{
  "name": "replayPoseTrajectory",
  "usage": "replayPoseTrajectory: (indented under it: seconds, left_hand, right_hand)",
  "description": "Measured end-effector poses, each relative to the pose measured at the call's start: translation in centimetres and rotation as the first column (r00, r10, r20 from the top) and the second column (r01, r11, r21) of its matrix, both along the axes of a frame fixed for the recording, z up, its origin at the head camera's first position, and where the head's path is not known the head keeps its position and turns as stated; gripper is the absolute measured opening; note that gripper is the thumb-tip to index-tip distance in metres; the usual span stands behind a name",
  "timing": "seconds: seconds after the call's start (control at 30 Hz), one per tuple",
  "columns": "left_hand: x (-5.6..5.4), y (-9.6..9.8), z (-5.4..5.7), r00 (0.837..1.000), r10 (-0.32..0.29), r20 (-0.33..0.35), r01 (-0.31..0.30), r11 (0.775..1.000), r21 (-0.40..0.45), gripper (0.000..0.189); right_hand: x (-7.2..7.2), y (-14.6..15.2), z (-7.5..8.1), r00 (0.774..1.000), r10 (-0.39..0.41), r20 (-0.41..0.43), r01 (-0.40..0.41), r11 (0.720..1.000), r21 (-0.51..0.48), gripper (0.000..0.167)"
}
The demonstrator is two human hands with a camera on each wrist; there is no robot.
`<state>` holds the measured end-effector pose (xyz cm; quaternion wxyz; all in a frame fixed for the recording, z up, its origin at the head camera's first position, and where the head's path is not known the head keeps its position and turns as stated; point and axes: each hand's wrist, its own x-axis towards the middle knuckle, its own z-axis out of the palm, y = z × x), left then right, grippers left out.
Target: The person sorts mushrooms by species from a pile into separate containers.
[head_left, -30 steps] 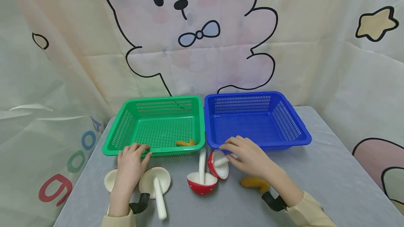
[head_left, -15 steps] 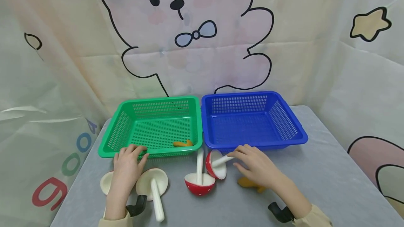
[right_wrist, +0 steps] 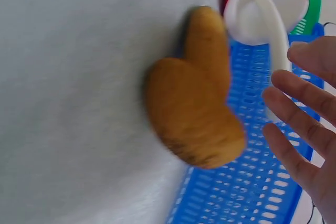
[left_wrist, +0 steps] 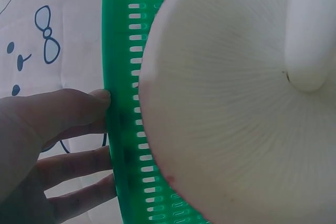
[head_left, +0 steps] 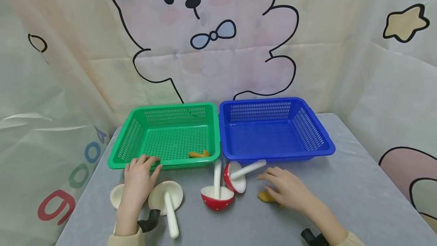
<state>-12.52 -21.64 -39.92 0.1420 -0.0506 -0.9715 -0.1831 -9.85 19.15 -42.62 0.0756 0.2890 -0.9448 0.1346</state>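
Observation:
My left hand (head_left: 139, 181) rests with its fingertips on the front rim of the green basket (head_left: 187, 163); the left wrist view shows thumb and fingers against that rim. Below it is a toy mushroom (head_left: 172, 196) with its pale underside up, filling much of the left wrist view. Another mushroom (head_left: 117, 196) is partly hidden by the hand. My right hand (head_left: 286, 189) hovers with fingers spread, holding nothing, over a brown mushroom-shaped piece (right_wrist: 194, 114). Just left of it lies a red-capped mushroom (head_left: 250, 168), its white stem pointing toward the blue basket (head_left: 276, 158).
A second red-capped mushroom (head_left: 216, 199) lies between the hands, stem toward the green basket. Inside that basket is a small mustard-yellow piece (head_left: 199, 155). Both baskets stand side by side on a grey cloth-covered table (head_left: 239, 227), before a printed curtain (head_left: 324, 67).
My right hand has let go of the red-capped mushroom's white stem and moved right and toward me, over the brown piece. The left hand stays on the green rim.

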Motion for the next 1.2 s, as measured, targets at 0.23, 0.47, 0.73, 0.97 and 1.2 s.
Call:
replayPoseTrajectory:
  seconds: [0.23, 0.47, 0.73, 0.97, 1.2]
  left_hand:
    - [-0.2, 0.2, -0.1, 1.0, 0.006, 0.015, -0.006, 1.0, 0.003, 0.024]
    - [-0.2, 0.1, -0.2, 1.0, 0.005, 0.008, -0.005, 1.0, -0.001, 0.024]
    - [-0.1, 0.0, -0.3, 1.0, 0.01, -0.013, -0.01, 1.0, -0.021, 0.022]
    - [0.0, 0.1, -0.3, 0.998, 0.006, -0.055, -0.007, 1.0, -0.025, 0.02]
    - [0.0, 0.2, -0.3, 0.997, 0.008, -0.072, -0.01, 1.0, -0.021, 0.019]
  right_hand:
    - [0.4, 1.1, -1.5, 0.999, 0.027, -0.024, -0.027, 1.0, 0.005, 0.029]
    - [0.5, 1.6, -2.6, 0.999, 0.036, -0.033, -0.036, 0.999, 0.015, 0.028]
    - [0.6, 1.7, -2.9, 0.999, 0.039, -0.014, -0.038, 0.999, 0.034, 0.03]
    - [0.7, 1.7, -2.8, 0.997, 0.012, 0.074, -0.015, 0.999, 0.041, 0.028]
    - [0.7, 1.6, -2.9, 0.993, -0.001, 0.116, -0.006, 0.998, 0.055, 0.028]
